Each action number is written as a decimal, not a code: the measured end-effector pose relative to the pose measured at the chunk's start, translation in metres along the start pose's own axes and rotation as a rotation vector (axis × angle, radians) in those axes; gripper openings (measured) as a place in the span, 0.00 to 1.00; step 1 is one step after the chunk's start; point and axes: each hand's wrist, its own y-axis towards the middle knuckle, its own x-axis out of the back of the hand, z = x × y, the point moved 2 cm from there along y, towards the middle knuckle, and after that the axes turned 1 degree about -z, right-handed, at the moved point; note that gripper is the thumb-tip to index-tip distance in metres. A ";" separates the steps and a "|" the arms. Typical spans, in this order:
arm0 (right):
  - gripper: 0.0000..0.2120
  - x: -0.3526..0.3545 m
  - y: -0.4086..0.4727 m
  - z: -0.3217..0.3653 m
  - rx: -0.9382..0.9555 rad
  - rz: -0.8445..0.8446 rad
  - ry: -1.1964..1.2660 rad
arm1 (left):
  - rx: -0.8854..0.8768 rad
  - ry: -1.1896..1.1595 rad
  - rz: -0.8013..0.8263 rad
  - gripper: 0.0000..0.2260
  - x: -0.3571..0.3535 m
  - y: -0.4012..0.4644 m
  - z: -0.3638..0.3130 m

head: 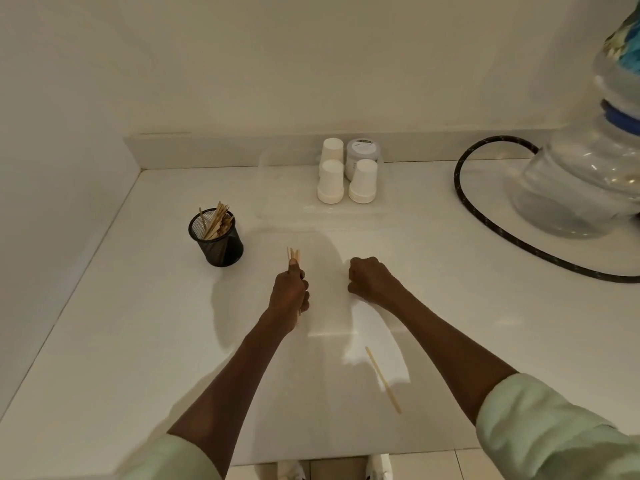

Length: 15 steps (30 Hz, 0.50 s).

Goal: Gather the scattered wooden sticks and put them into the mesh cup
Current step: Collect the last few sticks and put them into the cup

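A black mesh cup (221, 245) stands on the white counter at the left, with several wooden sticks (217, 221) leaning inside it. My left hand (290, 292) grips a small bundle of wooden sticks (293, 254), upright, their tips poking above my thumb, just right of the cup. My right hand (367, 278) hovers over the counter's middle with fingers curled under; nothing shows in it. One loose wooden stick (383, 379) lies on the counter near the front edge, below my right forearm.
Three upturned white paper cups (347, 176) and a lidded jar (363, 150) sit on a clear tray at the back wall. A large clear water bottle (588, 174) and a black hose (485, 216) occupy the right side. Walls close off the left and back.
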 end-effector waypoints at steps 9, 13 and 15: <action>0.15 0.004 -0.078 -0.029 0.077 0.208 0.046 | 0.028 -0.129 0.007 0.19 -0.022 -0.016 0.003; 0.33 -0.007 -0.098 -0.031 0.075 0.308 0.030 | 0.027 -0.165 0.019 0.19 -0.030 -0.027 0.002; 0.33 -0.012 -0.100 -0.032 0.084 0.284 0.015 | 0.026 -0.172 0.027 0.19 -0.034 -0.033 0.002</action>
